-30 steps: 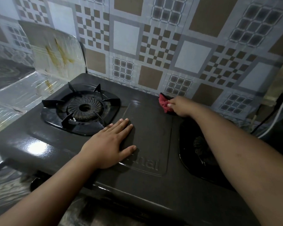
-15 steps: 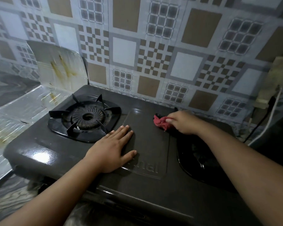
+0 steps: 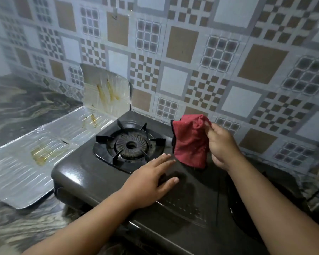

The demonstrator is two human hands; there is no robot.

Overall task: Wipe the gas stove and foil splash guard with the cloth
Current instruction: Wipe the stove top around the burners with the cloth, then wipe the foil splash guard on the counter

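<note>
A dark grey two-burner gas stove fills the middle of the view. My left hand rests flat on its centre panel, fingers spread, holding nothing. My right hand pinches a red cloth by its top edge, so it hangs unfolded just above the stove's back middle. The foil splash guard lies to the stove's left, partly flat on the counter, with its far panel standing against the wall. Brown grease streaks mark both parts.
The left burner with its black pan support is exposed; the right burner is mostly hidden under my right arm. A patterned tile wall stands close behind. The marbled counter extends left.
My right hand lifted the cloth off the stove's back edge and let it hang open. The view shifted so the stove sits further right. My left hand stayed on the panel.
</note>
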